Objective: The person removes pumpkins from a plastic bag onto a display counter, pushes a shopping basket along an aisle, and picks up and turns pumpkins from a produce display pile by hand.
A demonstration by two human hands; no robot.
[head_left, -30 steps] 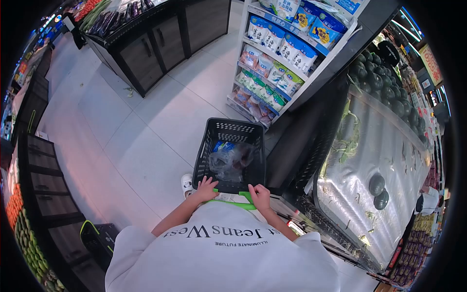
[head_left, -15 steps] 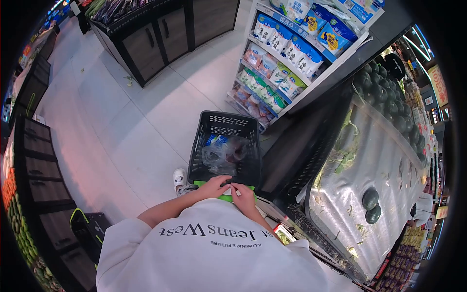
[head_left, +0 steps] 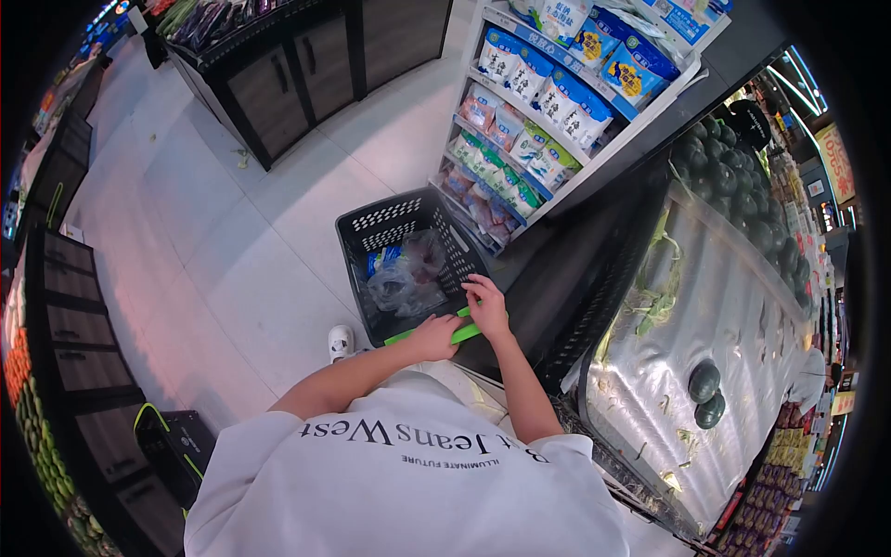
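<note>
A black shopping basket [head_left: 348, 246] with perforated walls stands low in front of me, turned at an angle. Inside lie a clear plastic bag [head_left: 399, 290] with something reddish-dark in it and a blue-and-white packet [head_left: 379, 260]. My left hand [head_left: 434, 338] is closed around the basket's bright green handle [head_left: 471, 325]. Just above the handle's right end, my right hand [head_left: 486, 303] has its fingers loosely bent and partly apart, with nothing visible between them. Whether its palm touches the handle is hidden.
A shelf rack [head_left: 548, 111] of bagged goods stands ahead. At right is a silver-lined produce stand [head_left: 715, 325] with dark green round melons [head_left: 705, 382]. Black cabinets [head_left: 83, 325] line the left, near another black basket [head_left: 176, 446]. A white shoe [head_left: 341, 343] shows beside my basket.
The basket has swung to the left and tilted round. My hands, close together before, have separated; the right has moved up and to the right, uncovering more of the green handle.
</note>
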